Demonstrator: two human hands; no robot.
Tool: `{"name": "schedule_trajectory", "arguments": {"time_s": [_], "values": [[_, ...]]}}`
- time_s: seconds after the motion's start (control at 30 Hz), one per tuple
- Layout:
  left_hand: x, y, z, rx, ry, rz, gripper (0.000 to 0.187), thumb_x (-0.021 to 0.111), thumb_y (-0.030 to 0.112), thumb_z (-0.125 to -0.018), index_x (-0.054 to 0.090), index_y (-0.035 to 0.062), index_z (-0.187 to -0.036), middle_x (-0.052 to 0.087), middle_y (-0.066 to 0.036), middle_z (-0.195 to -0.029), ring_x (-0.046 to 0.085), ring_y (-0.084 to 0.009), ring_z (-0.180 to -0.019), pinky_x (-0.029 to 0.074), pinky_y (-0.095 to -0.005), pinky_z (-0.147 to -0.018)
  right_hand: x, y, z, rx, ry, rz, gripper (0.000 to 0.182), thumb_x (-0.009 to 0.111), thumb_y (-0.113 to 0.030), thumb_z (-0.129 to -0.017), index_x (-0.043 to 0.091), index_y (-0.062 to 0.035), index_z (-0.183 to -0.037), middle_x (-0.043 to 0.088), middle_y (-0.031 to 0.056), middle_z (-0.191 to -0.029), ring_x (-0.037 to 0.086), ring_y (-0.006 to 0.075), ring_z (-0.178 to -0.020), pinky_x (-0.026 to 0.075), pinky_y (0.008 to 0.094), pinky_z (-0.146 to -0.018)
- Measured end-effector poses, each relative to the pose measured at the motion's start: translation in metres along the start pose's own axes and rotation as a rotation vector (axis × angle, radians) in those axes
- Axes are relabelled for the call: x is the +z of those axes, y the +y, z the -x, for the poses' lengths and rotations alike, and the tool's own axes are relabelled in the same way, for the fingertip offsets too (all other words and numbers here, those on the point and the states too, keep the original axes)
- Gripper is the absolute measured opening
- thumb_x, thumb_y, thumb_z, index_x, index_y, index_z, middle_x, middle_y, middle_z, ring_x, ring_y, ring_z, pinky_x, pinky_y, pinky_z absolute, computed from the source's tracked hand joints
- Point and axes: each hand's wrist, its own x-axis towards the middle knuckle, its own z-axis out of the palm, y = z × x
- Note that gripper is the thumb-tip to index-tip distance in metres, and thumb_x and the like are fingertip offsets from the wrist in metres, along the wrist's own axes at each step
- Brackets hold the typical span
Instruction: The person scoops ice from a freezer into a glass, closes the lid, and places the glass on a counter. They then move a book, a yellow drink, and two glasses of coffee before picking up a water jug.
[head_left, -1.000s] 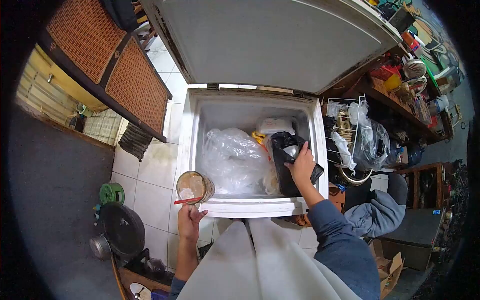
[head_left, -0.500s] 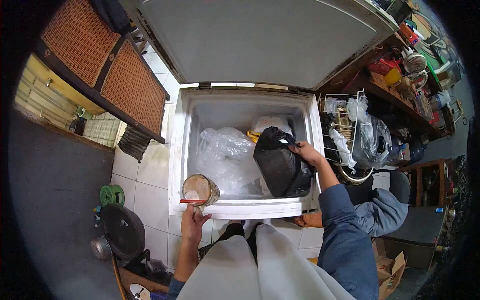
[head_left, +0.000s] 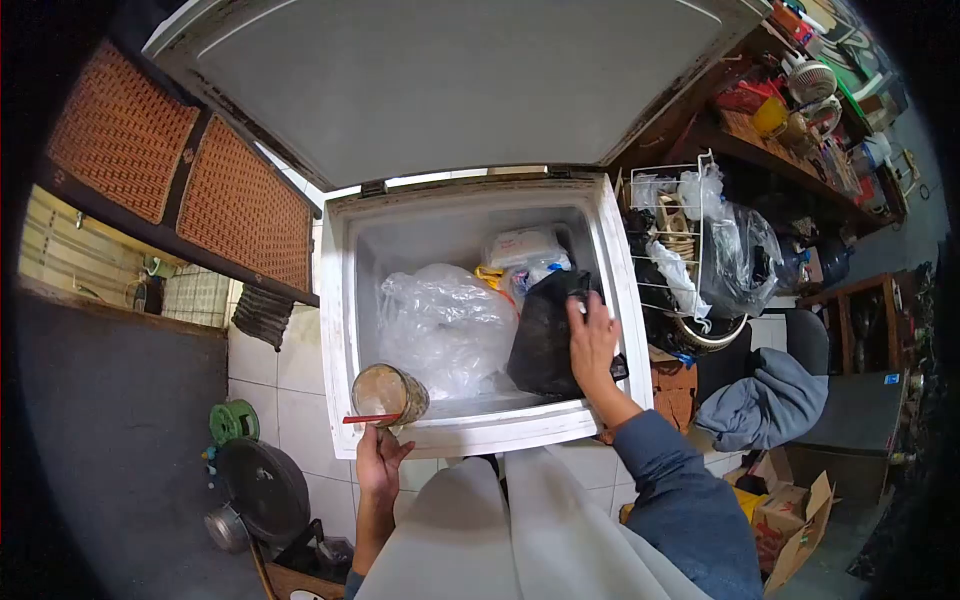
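My left hand (head_left: 381, 463) is closed on the side of a glass mug (head_left: 413, 392) at the front left rim of an open chest freezer (head_left: 340, 300). A thin red stick (head_left: 372, 419) lies across the mug, and something pale brown shows inside. My right hand (head_left: 597, 350) rests on a black plastic bag (head_left: 545, 335) in the freezer's right side, fingers stretched out and slightly apart. Beside the bag lies a large bundle of clear plastic bags (head_left: 445, 330). Behind are a white wrapped pack (head_left: 525, 245) and a small yellow item (head_left: 488, 277).
The raised freezer lid (head_left: 470, 90) stands at the back. To the right are a white wire rack (head_left: 705, 240) with plastic bags and a grey cloth (head_left: 765, 400) on a chair. A black wok (head_left: 263, 490) is at the lower left, a woven panel (head_left: 240, 200) above it.
The black bag has gone lower into the freezer, and my right hand's fingers have straightened over it. More of the white pack shows. The camera view has shifted; my left hand keeps the mug.
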Motion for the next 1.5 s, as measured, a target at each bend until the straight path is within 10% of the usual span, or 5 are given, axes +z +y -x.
{"name": "schedule_trajectory", "arguments": {"time_s": [0.43,0.73,1.0,1.2,1.5], "values": [[0.021,0.000,-0.009,-0.009,-0.032,-0.046,0.035,0.030,0.034,-0.084,0.030,0.0142,-0.055,0.025,0.003,-0.048,0.030,-0.0091,-0.045,0.039,-0.0317,-0.060,0.049,-0.020,-0.040,0.480,-0.462,-0.170,0.061,0.043,-0.048,-0.073,0.038,0.0011,-0.109,0.041,0.0170,-0.105,0.042,0.0281,-0.096,0.036,0.0358,-0.078],[0.016,0.003,-0.011,-0.029,-0.075,-0.065,0.036,0.029,0.034,-0.084,0.029,0.0139,-0.054,0.026,0.004,-0.049,0.029,-0.0089,-0.046,0.039,-0.0320,-0.065,0.043,-0.050,-0.053,-0.358,0.014,0.072,0.028,0.045,-0.015,-0.071,0.043,-0.0118,-0.099,0.039,0.0109,-0.105,0.035,0.0240,-0.101,0.029,0.0440,-0.083],[0.006,0.005,-0.011,-0.035,-0.028,-0.035,0.036,0.029,0.034,-0.084,0.029,0.0138,-0.054,0.025,0.003,-0.049,0.028,-0.0095,-0.045,0.038,-0.0331,-0.066,0.034,-0.009,-0.078,0.060,-0.888,-0.159,0.070,0.074,-0.040,-0.040,0.049,-0.0059,-0.097,0.047,0.0165,-0.098,0.049,0.0324,-0.086,0.042,0.0349,-0.072],[0.001,0.005,-0.017,-0.053,-0.019,0.010,0.032,0.030,0.031,-0.085,0.031,0.0122,-0.058,0.025,0.003,-0.051,0.030,-0.0088,-0.046,0.042,-0.0338,-0.061,0.030,0.002,-0.009,0.118,-0.460,-0.214,0.064,0.075,-0.037,-0.043,0.054,-0.0004,-0.091,0.056,0.0134,-0.090,0.052,0.0271,-0.086,0.042,0.0315,-0.073],[0.018,0.017,-0.042,-0.071,-0.115,-0.056,0.033,0.030,0.032,-0.084,0.030,0.0127,-0.057,0.025,0.003,-0.051,0.029,-0.0086,-0.045,0.042,-0.0337,-0.061,-0.007,0.008,0.029,1.094,-0.325,-1.824,0.039,0.061,-0.017,-0.069,0.046,-0.0012,-0.102,0.053,0.0102,-0.094,0.051,0.0208,-0.086,0.041,0.0301,-0.072]]}}
